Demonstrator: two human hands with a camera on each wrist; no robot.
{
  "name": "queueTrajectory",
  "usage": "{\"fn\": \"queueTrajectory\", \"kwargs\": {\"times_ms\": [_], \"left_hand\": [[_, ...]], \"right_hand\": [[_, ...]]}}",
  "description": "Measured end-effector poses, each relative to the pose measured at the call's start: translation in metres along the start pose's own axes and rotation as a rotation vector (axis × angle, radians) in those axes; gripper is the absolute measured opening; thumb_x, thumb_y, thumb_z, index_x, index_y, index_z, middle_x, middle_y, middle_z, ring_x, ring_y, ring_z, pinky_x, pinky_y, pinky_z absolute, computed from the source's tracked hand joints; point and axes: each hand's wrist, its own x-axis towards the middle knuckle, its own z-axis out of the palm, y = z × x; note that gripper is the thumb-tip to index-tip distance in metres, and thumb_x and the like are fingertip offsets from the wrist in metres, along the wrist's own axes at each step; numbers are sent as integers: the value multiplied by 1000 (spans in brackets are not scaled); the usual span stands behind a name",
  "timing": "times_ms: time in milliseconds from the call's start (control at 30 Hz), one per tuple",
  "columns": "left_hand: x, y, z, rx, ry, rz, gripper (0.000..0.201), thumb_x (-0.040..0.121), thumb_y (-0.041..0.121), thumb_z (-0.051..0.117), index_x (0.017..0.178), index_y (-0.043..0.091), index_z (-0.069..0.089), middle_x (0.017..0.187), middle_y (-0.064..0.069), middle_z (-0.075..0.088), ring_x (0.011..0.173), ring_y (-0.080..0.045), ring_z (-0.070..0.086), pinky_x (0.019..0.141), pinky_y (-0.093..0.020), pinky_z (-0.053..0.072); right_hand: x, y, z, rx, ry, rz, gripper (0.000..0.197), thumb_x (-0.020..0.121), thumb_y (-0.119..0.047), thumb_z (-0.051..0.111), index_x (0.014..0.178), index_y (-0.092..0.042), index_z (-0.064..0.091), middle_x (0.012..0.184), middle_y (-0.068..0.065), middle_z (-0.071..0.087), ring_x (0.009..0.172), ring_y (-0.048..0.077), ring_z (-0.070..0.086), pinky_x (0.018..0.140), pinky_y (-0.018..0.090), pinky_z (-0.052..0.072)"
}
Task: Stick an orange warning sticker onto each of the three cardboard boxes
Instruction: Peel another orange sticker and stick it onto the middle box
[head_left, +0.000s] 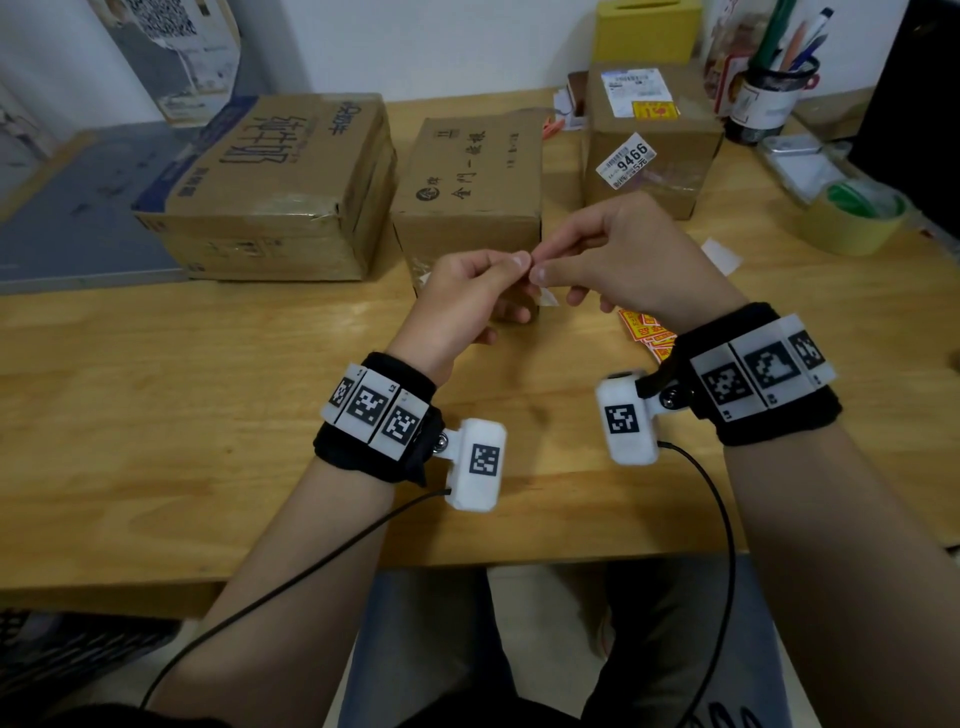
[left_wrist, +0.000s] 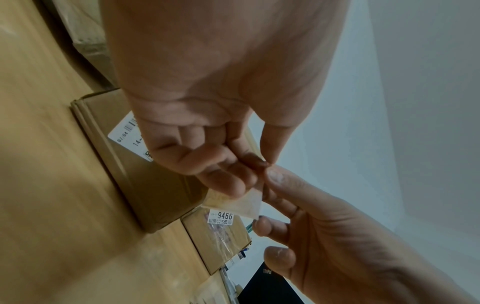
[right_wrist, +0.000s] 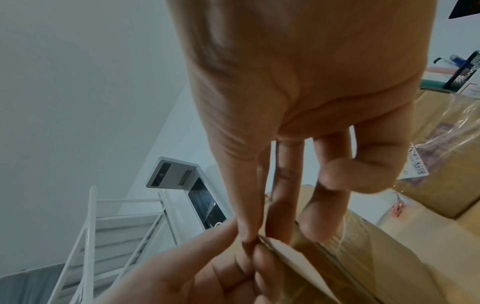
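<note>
sticker (left_wrist: 246, 202): both hands pinching it together, above tabletop (head_left: 208, 395)
left hand (head_left: 470, 293): gripping backing
right hand (head_left: 631, 260): gripping edge

Sticker (left_wrist: 249, 203) pinched; 3 boxes (head_left: 467, 192) behind.

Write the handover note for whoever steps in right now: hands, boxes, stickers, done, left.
Left hand and right hand pinch one sticker between them, over the table, apparently peeling its backing.
Boxes in a row: left box, middle box, right box.
Spare stickers lie by the right wrist.
Done: right box carries an orange sticker.
Left: no orange sticker shows on the middle or left box.
</note>
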Motion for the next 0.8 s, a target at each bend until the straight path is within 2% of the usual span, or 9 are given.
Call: {"fn": "queueTrajectory", "kwargs": {"times_ms": [167, 600, 800], "left_hand": [[0, 1, 0, 8, 1, 4, 22, 100, 33, 57, 89, 21, 72, 80, 8, 71, 65, -10, 65, 49, -22, 37], [0, -2, 1, -2, 11, 6, 20, 100, 26, 56, 93, 19, 73, 80, 8, 71, 65, -8, 63, 49, -22, 37], [1, -3, 1, -9, 33, 2, 19, 99, 25, 58, 98, 16, 75, 83, 4, 72, 64, -8, 63, 48, -21, 37]], "right_hand": [[0, 0, 1, -2, -2, -9, 4, 83, -18, 82, 84, -20, 80, 80, 3, 79, 63, 19, 66, 48, 27, 41], [-2, 0, 0, -20, 10, 21, 2, 85, -20, 81, 85, -21, 79, 79, 0, 79, 63, 14, 66, 47, 26, 43], [-2, 2, -1, -24, 7, 20, 3, 84, -19, 82, 83, -20, 79, 80, -2, 79, 62, 15, 66, 47, 26, 43]]}}
